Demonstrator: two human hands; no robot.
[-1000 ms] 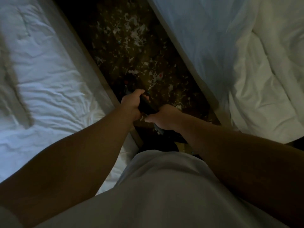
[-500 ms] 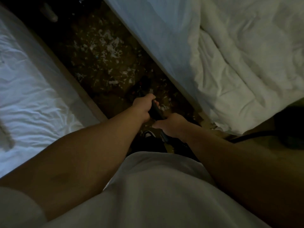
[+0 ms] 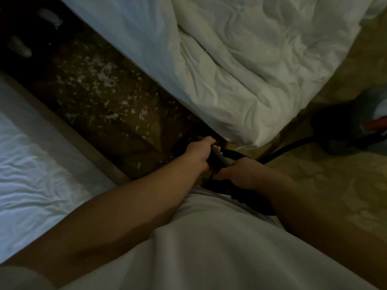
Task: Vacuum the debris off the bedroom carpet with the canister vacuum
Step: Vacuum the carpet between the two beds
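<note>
Moved: view swung right, canister vacuum (image 3: 356, 124) now seen
Hands: left hand (image 3: 200, 152), right hand (image 3: 240, 174) wrapped around wand (image 3: 217, 156)
Debris (image 3: 104, 80): spread on carpet (image 3: 125, 130)

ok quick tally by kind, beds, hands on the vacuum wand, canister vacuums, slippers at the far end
beds: 2 (left bed, right bed)
hands on the vacuum wand: 2 (left hand, right hand)
canister vacuum: 1
pale slipper-like shapes, blurred: 2 ()
total: 7
</note>
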